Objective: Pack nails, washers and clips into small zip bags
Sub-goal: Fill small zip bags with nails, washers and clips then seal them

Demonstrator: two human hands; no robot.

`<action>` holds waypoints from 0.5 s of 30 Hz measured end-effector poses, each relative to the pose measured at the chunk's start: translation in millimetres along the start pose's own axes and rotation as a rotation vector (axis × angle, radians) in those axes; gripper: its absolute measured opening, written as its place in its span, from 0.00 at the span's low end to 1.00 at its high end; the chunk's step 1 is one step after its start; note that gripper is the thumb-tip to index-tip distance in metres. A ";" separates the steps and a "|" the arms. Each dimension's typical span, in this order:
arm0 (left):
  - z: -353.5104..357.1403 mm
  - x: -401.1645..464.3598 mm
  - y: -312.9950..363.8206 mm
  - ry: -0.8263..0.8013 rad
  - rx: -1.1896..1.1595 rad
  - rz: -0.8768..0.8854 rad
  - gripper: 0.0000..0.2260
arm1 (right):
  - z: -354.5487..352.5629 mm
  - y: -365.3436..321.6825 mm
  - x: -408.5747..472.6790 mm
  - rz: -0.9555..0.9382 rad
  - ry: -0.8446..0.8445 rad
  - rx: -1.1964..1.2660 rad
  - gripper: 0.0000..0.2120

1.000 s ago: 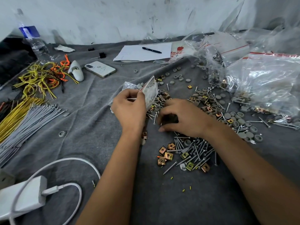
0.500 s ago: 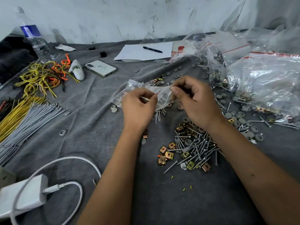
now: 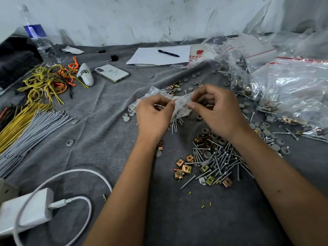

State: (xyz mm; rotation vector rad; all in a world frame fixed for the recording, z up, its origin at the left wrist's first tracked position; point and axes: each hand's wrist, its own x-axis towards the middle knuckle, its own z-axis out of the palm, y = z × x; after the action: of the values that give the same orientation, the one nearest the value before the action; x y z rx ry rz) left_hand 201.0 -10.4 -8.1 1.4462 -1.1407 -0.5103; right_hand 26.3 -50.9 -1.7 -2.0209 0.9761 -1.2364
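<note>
Head view, my left hand (image 3: 153, 115): thumb and fingers pinch the near edge of the small zip bag (image 3: 179, 103).
My right hand (image 3: 217, 110): fingers curled, pinching the same bag's right end.
Small zip bag: held above the grey cloth (image 3: 106, 125) between both hands; contents blurred, greyish pieces inside.
Nails (image 3: 221, 161): loose heap below my right wrist, brass clips (image 3: 183, 168) beside, grey washers (image 3: 276, 139) scattered right.
Large zip bag (image 3: 291, 89): far right, holding nails and clips.

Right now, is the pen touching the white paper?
Touching. The head view shows the black pen lying flat on the white paper, with no gap beneath it.
</note>
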 end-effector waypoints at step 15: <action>-0.3 1.4 -4.2 0.022 0.008 -0.021 0.09 | -41.6 -28.3 5.9 0.219 -1.055 -0.347 0.12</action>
State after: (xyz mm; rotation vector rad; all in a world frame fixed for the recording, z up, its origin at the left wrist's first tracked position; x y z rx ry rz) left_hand 203.3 -12.0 -11.5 1.4689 -1.1118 -0.5038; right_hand -1.5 -43.5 40.0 -2.2778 0.8294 0.2004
